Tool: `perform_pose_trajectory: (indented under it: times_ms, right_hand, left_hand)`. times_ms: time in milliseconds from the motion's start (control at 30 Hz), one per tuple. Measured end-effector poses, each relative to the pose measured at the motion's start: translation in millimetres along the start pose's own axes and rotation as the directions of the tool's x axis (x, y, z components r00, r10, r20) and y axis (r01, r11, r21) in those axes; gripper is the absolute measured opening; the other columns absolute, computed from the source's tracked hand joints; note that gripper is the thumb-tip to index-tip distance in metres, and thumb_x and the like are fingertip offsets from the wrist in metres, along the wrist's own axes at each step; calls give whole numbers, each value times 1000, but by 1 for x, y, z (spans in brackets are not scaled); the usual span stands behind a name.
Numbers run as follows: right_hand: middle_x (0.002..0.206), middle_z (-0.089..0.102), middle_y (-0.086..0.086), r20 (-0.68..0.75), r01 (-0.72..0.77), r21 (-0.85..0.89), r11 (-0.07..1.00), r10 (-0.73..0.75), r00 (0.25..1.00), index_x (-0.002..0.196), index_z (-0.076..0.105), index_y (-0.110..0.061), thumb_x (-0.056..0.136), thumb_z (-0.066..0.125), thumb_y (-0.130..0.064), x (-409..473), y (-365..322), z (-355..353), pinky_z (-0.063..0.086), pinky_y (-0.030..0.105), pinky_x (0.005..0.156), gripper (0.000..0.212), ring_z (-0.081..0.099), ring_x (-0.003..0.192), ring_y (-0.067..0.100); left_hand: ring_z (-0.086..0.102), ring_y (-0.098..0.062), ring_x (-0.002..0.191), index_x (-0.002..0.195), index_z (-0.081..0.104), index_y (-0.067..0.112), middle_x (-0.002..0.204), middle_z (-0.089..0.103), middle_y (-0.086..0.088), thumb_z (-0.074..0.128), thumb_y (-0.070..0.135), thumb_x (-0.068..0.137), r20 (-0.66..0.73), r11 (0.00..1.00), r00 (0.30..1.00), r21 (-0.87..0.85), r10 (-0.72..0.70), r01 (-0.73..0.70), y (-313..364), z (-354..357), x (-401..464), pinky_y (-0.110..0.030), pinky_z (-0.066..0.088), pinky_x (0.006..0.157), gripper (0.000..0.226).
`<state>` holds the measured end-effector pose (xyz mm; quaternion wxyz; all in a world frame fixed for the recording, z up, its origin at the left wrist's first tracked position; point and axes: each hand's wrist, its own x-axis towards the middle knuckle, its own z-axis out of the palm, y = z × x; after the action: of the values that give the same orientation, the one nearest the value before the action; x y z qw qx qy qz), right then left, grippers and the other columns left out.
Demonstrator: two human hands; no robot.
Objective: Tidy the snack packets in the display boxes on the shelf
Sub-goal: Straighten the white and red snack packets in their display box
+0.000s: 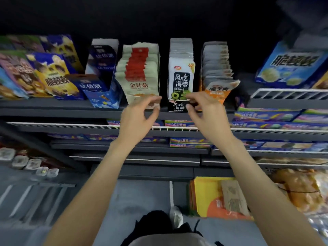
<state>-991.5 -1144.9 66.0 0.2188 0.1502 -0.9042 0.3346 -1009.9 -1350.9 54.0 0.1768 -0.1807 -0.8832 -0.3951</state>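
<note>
Both hands are up at the front edge of the shelf point(53, 103), on either side of the black-and-white display box point(179, 105) in the middle of the row. The left hand point(140, 112) hovers with fingers loosely curled and spread, gripping nothing, its fingertips just beside the front of the cream display box point(140, 96). The right hand point(202, 107) has fingers bent near the lower right corner of the black-and-white box; whether it actually pinches the cardboard I cannot tell (the fingers blur into the box front).

The step in hand looks like squaring this box and its packets. To do it well, I would bracket the box from both sides — one hand on each front corner — and slide it back until its front sits flush with the neighbours, then press the white kelp packets point(181, 68) together so none leans.

These packets stand upright in a file that runs from the shelf's front edge toward the dark back; that front-to-back line is the stack's long axis, and each printed face points outward at the aisle. The cream packets point(138, 68) to the left fan out more loosely, and the grey-backed packets point(216, 64) in the orange box point(218, 93) to the right lean sideways — both likely need the same treatment.
</note>
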Motion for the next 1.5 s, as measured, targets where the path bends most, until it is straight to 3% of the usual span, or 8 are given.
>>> perform_pose_trajectory:
  times_ms: [167,367,533,633,767,933,1300,1500]
  right_hand:
    - [119,62,2,69,112,30,993,-114,991,125,58,-14,94,56,-16,47,-8,19,52,36,83,32,60,106,19]
    - [122,56,1,64,113,37,993,-115,991,129,52,-16,94,58,-24,82,-18,51,53,40,79,36,58,101,17]
    - [119,54,0,-46,120,48,992,-117,992,124,55,-16,90,63,-22,86,-16,57,44,23,72,36,49,93,5]
    - [118,53,2,-70,161,74,984,-156,985,122,58,-15,89,62,-22,86,-17,59,50,29,77,33,52,103,11]
    - [116,53,4,-33,219,47,975,-217,976,119,61,-13,94,55,-30,86,-20,60,48,28,81,31,53,109,14]
    - [102,56,-6,-29,205,128,970,-203,979,112,62,-9,99,51,-19,86,-18,52,37,6,78,21,48,86,-7]
    - [108,61,-4,110,225,168,960,-245,963,113,65,-14,90,65,-11,91,-19,36,52,21,80,22,60,91,7]
    - [114,58,-2,110,234,150,961,-251,962,108,65,-12,88,67,-10,90,-24,34,52,17,78,20,62,86,4]
  left_hand:
    - [61,-16,91,113,66,13,100,68,4,60,15,90,-242,980,965,189,101,-56,-6,-23,23,-34,51,79,24]
    - [56,-21,92,112,65,11,100,61,-5,62,19,90,-316,954,934,292,165,-70,-30,-57,36,-32,48,79,23]
    - [52,-23,104,115,64,9,111,58,-10,65,25,88,-205,893,942,421,266,-160,-46,-70,50,-24,37,91,31]
    - [54,-26,104,115,66,10,112,60,-9,65,25,89,-124,856,933,453,337,-249,-52,-71,53,-30,40,93,30]
    - [57,-25,101,111,67,12,106,64,-5,62,25,91,-93,839,926,463,366,-286,-57,-69,54,-37,45,86,24]
    - [61,-23,85,96,72,13,94,68,-1,64,14,91,-79,825,900,441,429,-354,-60,-68,47,-38,48,71,10]
    - [65,-19,85,93,77,14,97,72,2,71,11,87,-165,774,829,489,534,-401,-65,-67,46,-36,52,66,9]
    - [65,-19,87,92,77,13,98,72,1,70,12,88,-186,787,826,467,533,-403,-65,-65,45,-35,52,69,8]
